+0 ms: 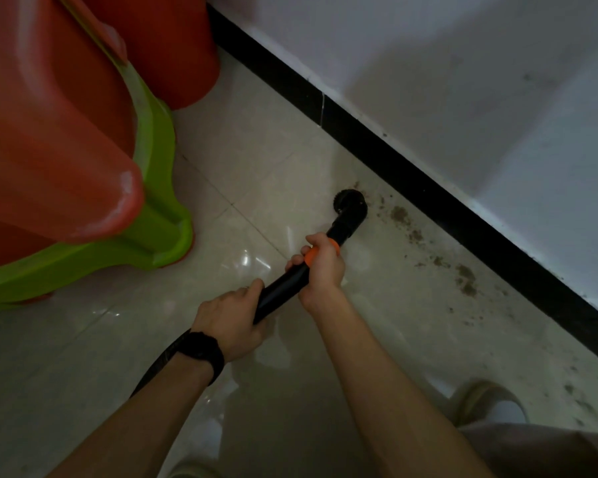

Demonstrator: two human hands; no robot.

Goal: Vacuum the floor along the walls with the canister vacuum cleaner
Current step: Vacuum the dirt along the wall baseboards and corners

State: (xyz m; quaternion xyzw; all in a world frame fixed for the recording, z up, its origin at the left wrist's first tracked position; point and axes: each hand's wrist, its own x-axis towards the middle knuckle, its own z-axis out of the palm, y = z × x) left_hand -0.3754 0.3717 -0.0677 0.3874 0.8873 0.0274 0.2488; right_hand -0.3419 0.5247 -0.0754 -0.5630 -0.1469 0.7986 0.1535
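Floor: pale glossy tiles (290, 160) with light glinting off them near the hands.
Wall: a white wall (446, 74) above a black skirting board (428, 188), which runs on a slant from upper left to lower right.
Dirt: brown crumbs and smears (399, 215) lie on the tiles along the skirting board, trailing toward the lower right.
Vacuum wand: a black tube (283, 288) tilted up toward the wall; it ends in an elbow and a round brush nozzle (349, 201), which sits on the floor near the skirting board, at the near end of the dirt.
Right grip: a bare hand (323, 267) with fingers curled round the wand at its orange collar (309, 256), just behind the elbow.
Left grip: a bare hand (228, 319) closed round the wand's lower end, with a dark wristband (202, 350) on the wrist.
Hose: a black ribbed hose (159, 363) passes under the left wrist toward the lower left.
Furniture: red plastic pieces (49, 132) nested with a lime-green one (156, 132) stand at upper left, well apart from the nozzle.
Foot: a beige slipper (487, 398) at lower right.
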